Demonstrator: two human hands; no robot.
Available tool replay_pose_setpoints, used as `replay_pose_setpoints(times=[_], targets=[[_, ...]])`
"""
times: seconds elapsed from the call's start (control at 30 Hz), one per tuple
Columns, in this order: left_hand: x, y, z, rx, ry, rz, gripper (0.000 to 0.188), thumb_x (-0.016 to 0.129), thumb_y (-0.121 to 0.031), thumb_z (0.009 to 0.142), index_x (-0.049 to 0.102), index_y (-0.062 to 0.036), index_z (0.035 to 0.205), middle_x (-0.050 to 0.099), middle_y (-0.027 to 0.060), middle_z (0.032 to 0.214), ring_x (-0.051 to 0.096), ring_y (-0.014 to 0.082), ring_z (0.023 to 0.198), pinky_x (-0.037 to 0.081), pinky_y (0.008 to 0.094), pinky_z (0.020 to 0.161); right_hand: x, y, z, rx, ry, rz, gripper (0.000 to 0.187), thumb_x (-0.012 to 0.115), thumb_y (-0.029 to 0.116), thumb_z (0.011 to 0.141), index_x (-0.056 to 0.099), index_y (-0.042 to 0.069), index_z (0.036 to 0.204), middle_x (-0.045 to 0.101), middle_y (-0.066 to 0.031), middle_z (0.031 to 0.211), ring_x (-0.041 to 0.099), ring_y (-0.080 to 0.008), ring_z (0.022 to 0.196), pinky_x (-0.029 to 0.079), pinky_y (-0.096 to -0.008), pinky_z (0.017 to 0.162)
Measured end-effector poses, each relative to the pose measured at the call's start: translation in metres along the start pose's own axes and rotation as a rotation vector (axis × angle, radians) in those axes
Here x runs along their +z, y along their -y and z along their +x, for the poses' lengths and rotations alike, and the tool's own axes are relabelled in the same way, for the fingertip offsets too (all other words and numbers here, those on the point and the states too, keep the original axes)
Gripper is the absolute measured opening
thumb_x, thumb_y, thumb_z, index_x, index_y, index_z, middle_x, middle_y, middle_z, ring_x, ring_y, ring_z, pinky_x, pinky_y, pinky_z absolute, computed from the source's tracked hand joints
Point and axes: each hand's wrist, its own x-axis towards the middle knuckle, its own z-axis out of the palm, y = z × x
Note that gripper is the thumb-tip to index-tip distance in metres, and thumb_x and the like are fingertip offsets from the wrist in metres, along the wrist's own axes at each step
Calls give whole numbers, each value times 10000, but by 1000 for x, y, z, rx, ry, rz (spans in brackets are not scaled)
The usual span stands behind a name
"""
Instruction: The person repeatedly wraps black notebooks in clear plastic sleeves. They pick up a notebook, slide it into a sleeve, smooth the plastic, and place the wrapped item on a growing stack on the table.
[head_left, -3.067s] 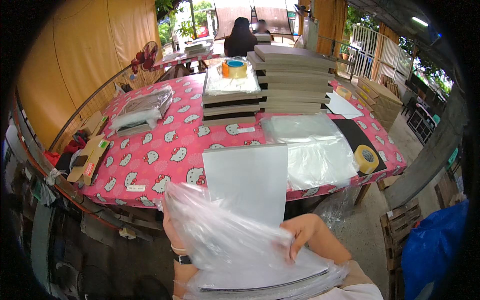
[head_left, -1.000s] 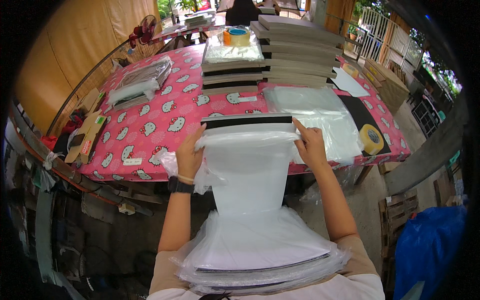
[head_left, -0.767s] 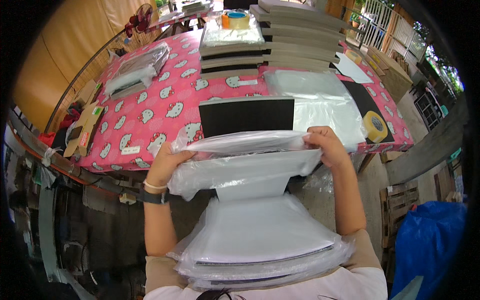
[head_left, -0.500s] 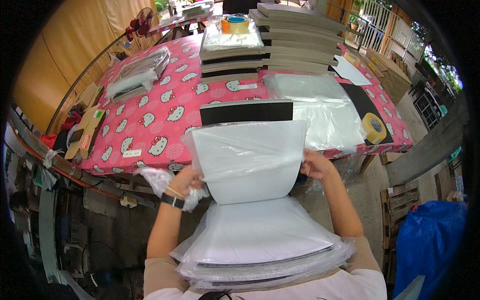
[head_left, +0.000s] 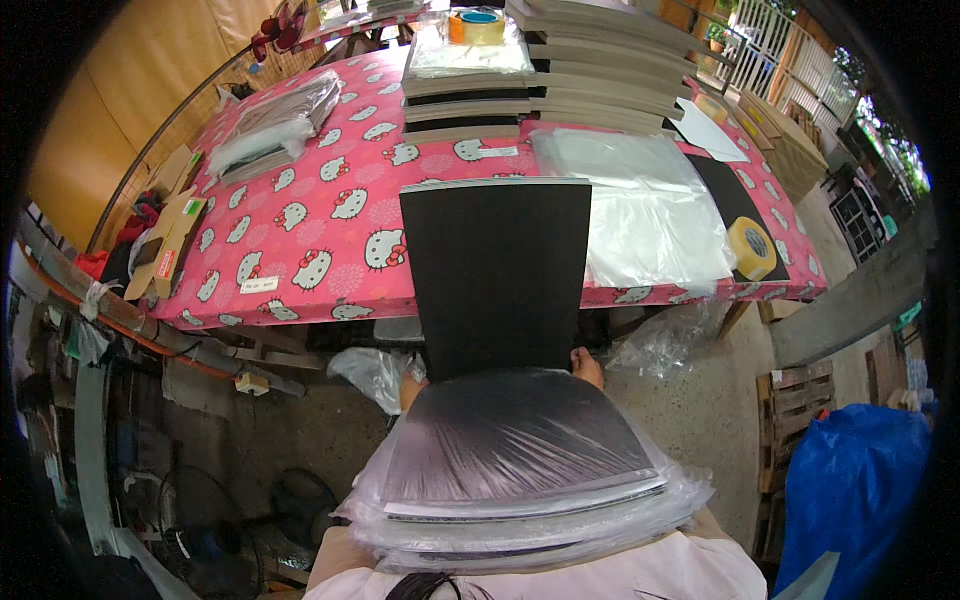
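Observation:
A bare black board (head_left: 500, 275) stands upright between my knees and the table, its top rising above the table's front edge. On my lap lies a stack of plastic-wrapped boards (head_left: 545, 530); the uppermost, a black board in clear plastic (head_left: 520, 440), has its far edge against the upright board's lower part. My left hand (head_left: 409, 389) is low at the left side, its fingers hidden behind the boards, with crumpled clear plastic (head_left: 372, 374) beside it. At the opposite side my right hand (head_left: 588, 368) is closed near the far right corner; what it pinches is unclear.
Clear plastic sleeves (head_left: 650, 220) and a tape roll (head_left: 752, 250) lie on the right of the pink tablecloth (head_left: 320, 230). Stacked grey boards (head_left: 610, 80) fill the back. A wrapped bundle (head_left: 275, 130) and a cardboard box (head_left: 170, 245) are at left. Blue tarp (head_left: 850, 490) stands lower right.
The raised white sheet in plastic has come down toward my lap, and the wrapped stack now has black on top. My hands moved lower and inward. More of the upright black board shows.

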Motion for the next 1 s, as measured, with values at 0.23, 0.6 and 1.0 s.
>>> replay_pose_setpoints(times=[0.23,0.6,1.0], targets=[[-59,-7,16,257,-455,31,257,516,-129,723,450,-29,951,563,218,789,516,427,754,399,477,623,-63,37,10,-59,107,55,147,488,145,805,550,20,852,583,-112,761,558,-223,710,419,-334,644],[-227,-234,-77,526,923,-1282,462,344,-343,882,336,-5,1197,439,12,713,354,45,482,282,163,394,-76,80,-30,-397,940,-313,438,477,370,817,503,50,1113,505,-172,1110,457,-267,1066,360,-336,874],[-167,-274,-97,775,811,-1026,556,255,-383,896,166,-16,1304,207,94,1347,206,189,1229,172,295,991,-149,261,-34,-642,327,628,184,587,177,765,558,-4,779,521,3,644,444,-58,608,373,-212,558]])
